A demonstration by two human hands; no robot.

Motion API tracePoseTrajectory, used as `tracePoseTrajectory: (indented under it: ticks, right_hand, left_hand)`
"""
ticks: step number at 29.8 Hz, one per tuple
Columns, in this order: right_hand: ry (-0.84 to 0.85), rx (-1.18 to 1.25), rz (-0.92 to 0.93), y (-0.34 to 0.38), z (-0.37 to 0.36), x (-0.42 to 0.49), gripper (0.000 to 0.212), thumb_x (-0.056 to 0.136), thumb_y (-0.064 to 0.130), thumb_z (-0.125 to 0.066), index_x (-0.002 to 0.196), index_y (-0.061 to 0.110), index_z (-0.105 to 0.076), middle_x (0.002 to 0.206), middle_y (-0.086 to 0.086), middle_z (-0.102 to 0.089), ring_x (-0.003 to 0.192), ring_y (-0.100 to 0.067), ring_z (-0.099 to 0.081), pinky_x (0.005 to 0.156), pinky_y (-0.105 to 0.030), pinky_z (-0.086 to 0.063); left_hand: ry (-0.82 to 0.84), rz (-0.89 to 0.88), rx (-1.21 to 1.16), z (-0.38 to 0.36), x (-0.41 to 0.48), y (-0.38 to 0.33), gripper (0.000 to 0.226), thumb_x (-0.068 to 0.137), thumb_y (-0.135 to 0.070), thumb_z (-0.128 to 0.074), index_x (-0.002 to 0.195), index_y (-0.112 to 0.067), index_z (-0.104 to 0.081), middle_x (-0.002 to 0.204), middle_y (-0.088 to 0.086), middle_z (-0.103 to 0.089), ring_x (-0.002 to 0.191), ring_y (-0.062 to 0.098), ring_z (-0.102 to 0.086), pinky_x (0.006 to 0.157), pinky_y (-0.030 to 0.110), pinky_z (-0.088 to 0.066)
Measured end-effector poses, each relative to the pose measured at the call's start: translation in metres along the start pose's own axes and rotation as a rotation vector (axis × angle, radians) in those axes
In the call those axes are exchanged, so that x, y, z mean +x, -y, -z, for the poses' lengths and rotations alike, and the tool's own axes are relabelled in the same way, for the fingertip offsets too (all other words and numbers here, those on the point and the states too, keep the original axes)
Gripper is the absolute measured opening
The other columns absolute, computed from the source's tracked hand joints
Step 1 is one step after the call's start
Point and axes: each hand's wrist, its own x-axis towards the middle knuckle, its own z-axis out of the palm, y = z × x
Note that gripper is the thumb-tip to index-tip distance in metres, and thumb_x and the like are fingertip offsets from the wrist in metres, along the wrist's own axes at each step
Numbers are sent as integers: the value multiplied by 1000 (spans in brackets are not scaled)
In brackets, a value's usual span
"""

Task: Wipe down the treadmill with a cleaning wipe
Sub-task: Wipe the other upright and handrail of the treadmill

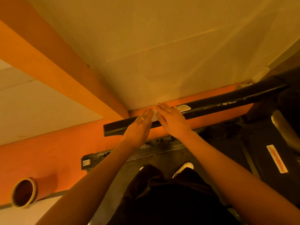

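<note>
I have my left hand (138,127) and right hand (172,121) laid flat, fingers straight, pinning the white wipe (155,116) between them on the black treadmill handrail (227,101), where, with no curled grip, it could slide off the round bar.

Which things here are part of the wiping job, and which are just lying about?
In the job: white wipe, black handrail, left hand and right hand, both flat on the rail.
Just lying about: round pot by the wall, warning sticker, logo label.
</note>
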Motion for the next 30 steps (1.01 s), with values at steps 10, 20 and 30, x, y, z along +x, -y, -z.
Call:
tracePoseTrajectory:
  ticks: [10,20,30]
  right_hand:
    - [-235,-282,162,-30,-2,-28,31,96,20,-62,121,7,-71,126,-13,-69,123,-35,-62,107,-54,-43]
    - [-359,-270,-77,-60,11,-39,29,96,17,-65,123,8,-70,125,-11,-70,122,-31,-62,111,-51,-40]
    - [-538,-309,-420,-165,68,-90,63,72,-20,-68,131,4,-64,134,-16,-64,132,-41,-53,115,-54,-27]
  left_hand:
    - [149,65,116,11,-20,45,60,104,-34,-20,155,-6,-31,160,14,-33,151,27,-25,121,39,-15]
    - [288,-234,86,-4,61,-7,52,110,-30,-25,158,-12,-23,165,8,-21,154,19,-14,124,32,-5]
    - [304,-406,34,-38,155,-100,52,109,-29,-30,157,-9,-26,164,6,-21,148,7,-10,117,19,2]
